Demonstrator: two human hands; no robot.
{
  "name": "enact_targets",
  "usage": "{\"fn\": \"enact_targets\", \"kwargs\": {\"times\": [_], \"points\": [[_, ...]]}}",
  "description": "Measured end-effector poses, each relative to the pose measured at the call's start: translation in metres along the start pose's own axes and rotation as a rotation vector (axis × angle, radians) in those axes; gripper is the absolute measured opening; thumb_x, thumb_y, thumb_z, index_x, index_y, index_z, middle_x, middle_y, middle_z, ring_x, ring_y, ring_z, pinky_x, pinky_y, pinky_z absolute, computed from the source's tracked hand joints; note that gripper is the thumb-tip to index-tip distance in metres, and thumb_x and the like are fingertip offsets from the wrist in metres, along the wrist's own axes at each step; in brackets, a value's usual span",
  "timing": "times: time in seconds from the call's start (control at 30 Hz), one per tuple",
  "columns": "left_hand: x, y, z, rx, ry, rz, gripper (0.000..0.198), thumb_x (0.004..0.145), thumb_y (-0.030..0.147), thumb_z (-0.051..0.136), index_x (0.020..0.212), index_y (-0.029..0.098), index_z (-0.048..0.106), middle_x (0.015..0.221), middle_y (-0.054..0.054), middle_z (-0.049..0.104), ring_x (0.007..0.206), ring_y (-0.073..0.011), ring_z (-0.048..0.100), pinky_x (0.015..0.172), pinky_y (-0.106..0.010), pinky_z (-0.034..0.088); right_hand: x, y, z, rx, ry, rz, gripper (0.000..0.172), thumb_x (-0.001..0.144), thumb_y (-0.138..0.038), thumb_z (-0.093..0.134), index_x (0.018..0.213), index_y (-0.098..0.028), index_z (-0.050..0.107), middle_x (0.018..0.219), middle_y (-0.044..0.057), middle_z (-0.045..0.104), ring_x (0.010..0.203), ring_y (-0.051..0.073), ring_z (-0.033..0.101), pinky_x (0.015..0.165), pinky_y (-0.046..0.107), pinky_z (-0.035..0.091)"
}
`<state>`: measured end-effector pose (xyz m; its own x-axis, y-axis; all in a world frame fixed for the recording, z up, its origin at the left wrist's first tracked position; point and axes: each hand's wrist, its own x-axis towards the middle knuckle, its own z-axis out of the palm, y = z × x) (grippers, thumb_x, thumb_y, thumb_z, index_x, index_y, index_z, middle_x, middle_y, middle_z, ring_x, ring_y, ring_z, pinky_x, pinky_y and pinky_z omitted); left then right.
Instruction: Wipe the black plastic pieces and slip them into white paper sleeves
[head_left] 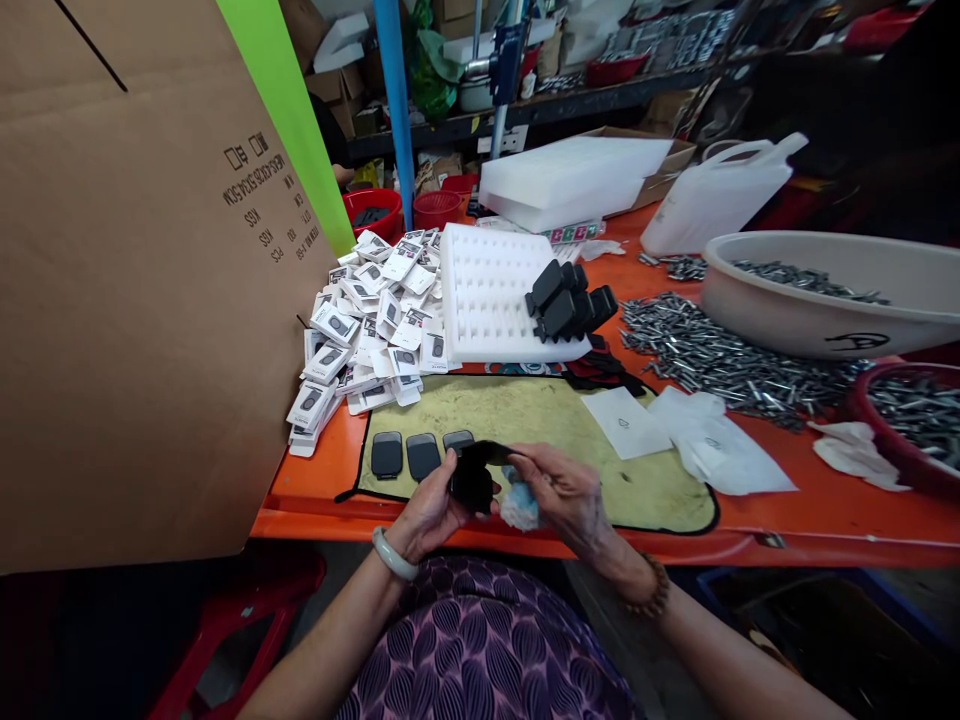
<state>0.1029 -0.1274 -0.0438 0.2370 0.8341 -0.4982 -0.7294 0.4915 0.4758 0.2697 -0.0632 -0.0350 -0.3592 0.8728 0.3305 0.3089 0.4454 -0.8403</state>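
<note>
Above orange table [825,512], left hand [431,510] clasps black piece [472,484]; right hand [568,490] alongside seemingly pinches cloth [519,506].

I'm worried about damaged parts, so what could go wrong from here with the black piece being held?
The left hand grips the black piece at the table edge while the right hand holds a cloth; a slip could drop it. Loose metal parts lie near the mat, so one might stray and scratch the three pieces there.

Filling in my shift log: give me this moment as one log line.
left hand: holds black piece | right hand: holds pale cloth beside it | mat: three dark pieces in a row
</note>
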Motion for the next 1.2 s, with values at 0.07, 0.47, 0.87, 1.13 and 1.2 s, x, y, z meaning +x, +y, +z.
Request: {"fn": "enact_targets", "kwargs": {"times": [0.07,0.47,0.87,1.13,1.2], "points": [[-0.001,-0.003,0.000,0.015,-0.010,-0.010,0.052,0.090,0.055,0.048,0.109,0.008,0.060,0.079,-0.014,0.068,0.061,-0.0191,0.064,0.052,-0.025,0.040,0.014,0.002,-0.006,0.054,-0.021,0.186,0.032,0.086,-0.045,0.055,0.085,-0.018,0.073,0.076,0.006,0.072,0.067,0.019,0.065,0.063,0.028,0.054],[0.013,-0.008,-0.004,-0.094,0.238,0.178,0.045,0.088,0.051,0.054,0.103,0.011,0.066,0.082,-0.007,0.067,0.067,-0.0134,0.060,0.063,-0.024,0.045,-0.032,0.001,0.030,-0.094,-0.062,-0.343,0.024,0.090,-0.025,0.054,0.108,-0.021,0.070,0.098,0.011,0.072,0.087,0.020,0.070,0.074,0.029,0.060],[0.007,-0.004,0.003,-0.086,0.197,0.169,0.039,0.091,0.048,0.050,0.107,0.014,0.064,0.082,-0.006,0.068,0.063,-0.0143,0.060,0.059,-0.025,0.046,-0.002,-0.005,0.012,0.086,-0.032,-0.055,0.020,0.088,-0.031,0.057,0.094,-0.021,0.074,0.085,0.006,0.074,0.078,0.018,0.070,0.072,0.028,0.058],[0.006,-0.004,0.010,-0.162,0.225,0.198,0.036,0.085,0.047,0.061,0.098,0.013,0.064,0.076,-0.005,0.066,0.063,-0.0144,0.062,0.057,-0.024,0.047,0.002,-0.009,0.013,0.037,0.012,-0.021,0.023,0.089,-0.034,0.056,0.091,-0.018,0.073,0.082,0.007,0.074,0.074,0.017,0.069,0.068,0.026,0.057],[0.008,-0.002,0.008,-0.232,0.230,0.215,0.035,0.084,0.048,0.062,0.094,0.014,0.065,0.076,-0.004,0.066,0.063,-0.0137,0.061,0.057,-0.023,0.047,-0.011,-0.012,0.021,-0.031,-0.047,-0.263,0.022,0.090,-0.028,0.055,0.100,-0.017,0.071,0.091,0.009,0.074,0.083,0.018,0.070,0.073,0.025,0.058]]}}
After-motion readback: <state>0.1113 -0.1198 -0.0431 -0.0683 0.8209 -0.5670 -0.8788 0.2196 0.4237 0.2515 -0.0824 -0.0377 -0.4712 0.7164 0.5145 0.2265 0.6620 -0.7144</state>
